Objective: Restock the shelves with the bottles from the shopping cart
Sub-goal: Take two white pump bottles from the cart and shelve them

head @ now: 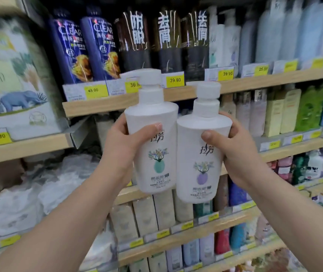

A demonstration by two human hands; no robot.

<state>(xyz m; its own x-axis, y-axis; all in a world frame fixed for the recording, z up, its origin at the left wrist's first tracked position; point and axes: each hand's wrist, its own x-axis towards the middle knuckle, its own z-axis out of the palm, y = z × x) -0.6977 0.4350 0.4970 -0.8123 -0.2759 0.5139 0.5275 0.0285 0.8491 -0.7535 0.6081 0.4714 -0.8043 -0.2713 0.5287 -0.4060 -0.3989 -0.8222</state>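
1. Head camera, shop aisle: a person's left hand (125,142) wraps around a white pump bottle with a green vase print (152,138), thumb across its front, while the right hand (233,150) grips a matching white bottle with a purple vase print (201,154).
2. Both bottles are held upright in front of the shelving, their sides touching between the hands, the left one carried slightly higher.
3. Above the hands, on the upper wooden shelf (254,83), similar white pump bottles (223,42) stand just right of a row of dark bottles (164,42); that looks the likely destination.
4. Done well, each bottle would go in label forward, base flat on the board, one at a time, so the pump heads do not knock neighbours over.
5. The shopping cart is out of view, so how many bottles remain cannot be judged.
6. Shelf edges and the left-hand packs are motion-blurred; most yellow price tags (96,90) beyond the nearest few are unreadable, and any free gap is hard to make out.
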